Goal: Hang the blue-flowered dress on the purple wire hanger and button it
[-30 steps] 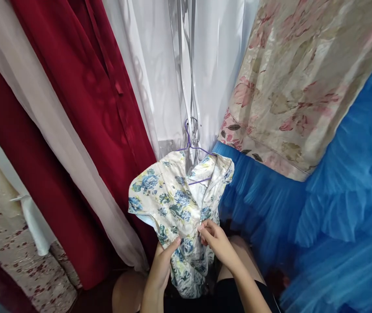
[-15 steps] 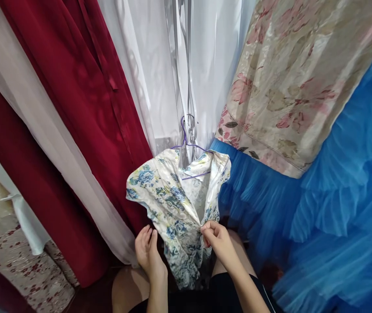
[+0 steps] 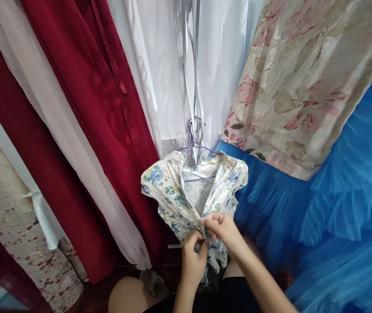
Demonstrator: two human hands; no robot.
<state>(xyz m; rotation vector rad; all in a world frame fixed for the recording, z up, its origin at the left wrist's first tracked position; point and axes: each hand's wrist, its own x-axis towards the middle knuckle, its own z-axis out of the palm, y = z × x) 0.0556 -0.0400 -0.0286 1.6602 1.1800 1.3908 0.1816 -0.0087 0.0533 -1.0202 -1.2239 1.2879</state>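
A white blouse with blue flowers [image 3: 173, 198] hangs on a purple wire hanger [image 3: 191, 138], its neckline open in a deep V. At the bottom of the V, my right hand [image 3: 220, 228] pinches the edge of the front. Just below and to the left, my left hand [image 3: 194, 256] has its fingers closed on the same front edge, close to the right fingertips. What exactly lies under the fingertips is too small to make out. The lower part of the blouse drops between my knees, partly hidden behind my hands.
Dark red fabric [image 3: 84, 108] and pale fabric hang on the left. White cloth with long grey ribbons [image 3: 186, 65] hangs behind the hanger. To the right are a floral beige garment [image 3: 290, 95] and ruffled blue tulle [image 3: 345, 204]. My bare knee [image 3: 127, 295] shows below.
My left hand has moved right from the blouse's side to its front edge and closed there. My right hand still pinches the front. The view has shifted slightly left.
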